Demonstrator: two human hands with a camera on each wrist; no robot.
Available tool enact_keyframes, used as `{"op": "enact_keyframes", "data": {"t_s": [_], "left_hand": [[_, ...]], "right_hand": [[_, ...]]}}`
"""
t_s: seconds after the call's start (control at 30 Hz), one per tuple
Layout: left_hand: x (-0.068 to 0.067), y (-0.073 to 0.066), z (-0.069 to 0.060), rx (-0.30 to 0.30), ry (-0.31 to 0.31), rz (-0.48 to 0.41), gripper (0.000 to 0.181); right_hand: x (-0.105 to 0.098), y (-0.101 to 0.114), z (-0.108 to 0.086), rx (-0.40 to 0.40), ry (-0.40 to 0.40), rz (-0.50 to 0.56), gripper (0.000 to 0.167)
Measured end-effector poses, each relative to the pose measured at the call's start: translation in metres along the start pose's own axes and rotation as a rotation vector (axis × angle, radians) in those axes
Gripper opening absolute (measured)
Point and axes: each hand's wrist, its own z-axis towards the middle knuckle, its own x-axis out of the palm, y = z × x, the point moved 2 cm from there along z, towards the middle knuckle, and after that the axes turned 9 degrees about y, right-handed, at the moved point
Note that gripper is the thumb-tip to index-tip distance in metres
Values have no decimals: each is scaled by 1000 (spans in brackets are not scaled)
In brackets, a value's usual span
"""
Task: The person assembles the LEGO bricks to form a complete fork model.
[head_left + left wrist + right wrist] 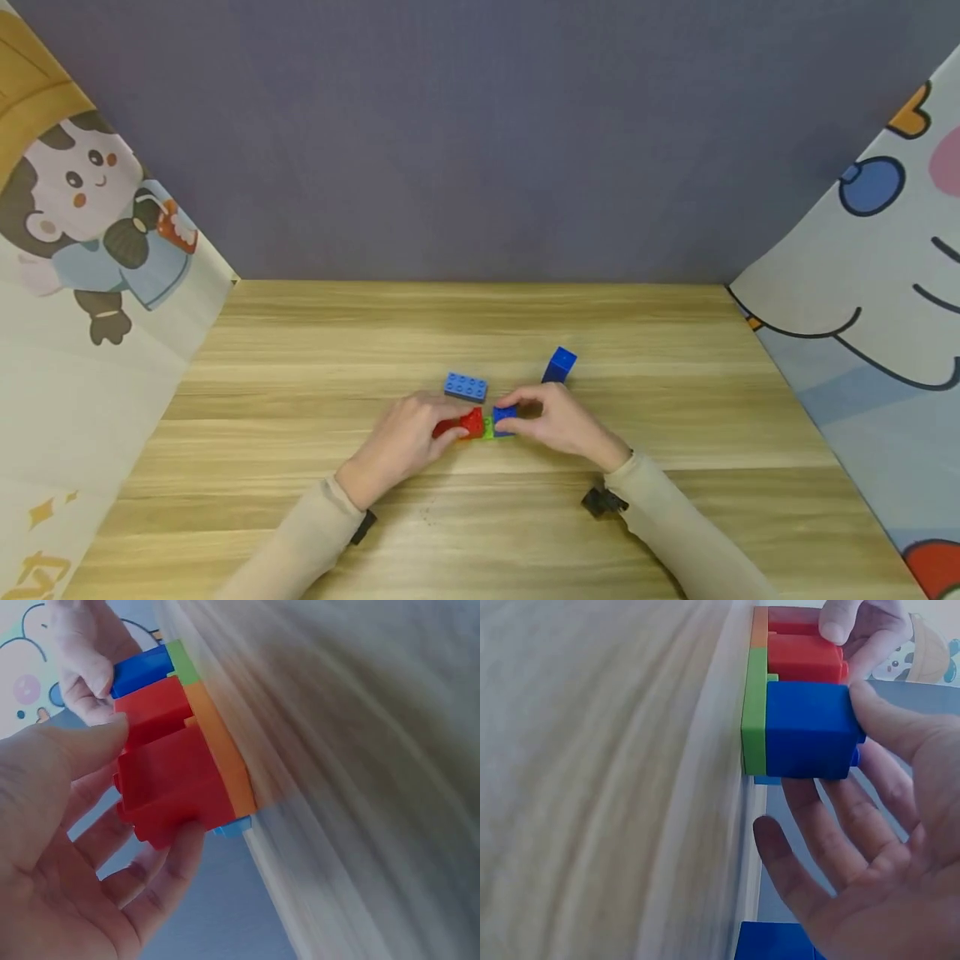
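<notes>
1. Two red bricks (472, 422) sit side by side on a low orange brick (221, 750); next to it, a low green brick (488, 427) w/ a blue brick (505, 419) on top. Row's on the table (450, 533), approx. midway btwn L & R edges, well in from far edge.
2. L hand (412, 432): part-closed, thumb & fingers gripping the reds.
3. R hand (558, 419): part-closed, thumb on one side of the blue brick, fingers on opp. side; one finger extends clear of it.
4. Light-blue brick (465, 386): studs up, just beside the row, on its far-edge side.
5. Dark-blue brick (560, 363): further twd far edge & R edge, just past R hand.
6. Beige sleeves (307, 529) on both arms; grey wall (480, 142) along far edge, cartoon panels (862, 283) along L & R edges.
</notes>
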Motion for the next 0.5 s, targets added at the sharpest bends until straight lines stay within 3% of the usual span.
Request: {"op": "enact_keyframes", "data": {"t_s": [0.13,0.5], "left_hand": [[2,0,-1,6,-4,-3,31],[0,4,2,14,16,-17,30]], "right_hand": [[2,0,-2,20,-14,11,27],[2,2,-1,-26,-18,11,27]]}}
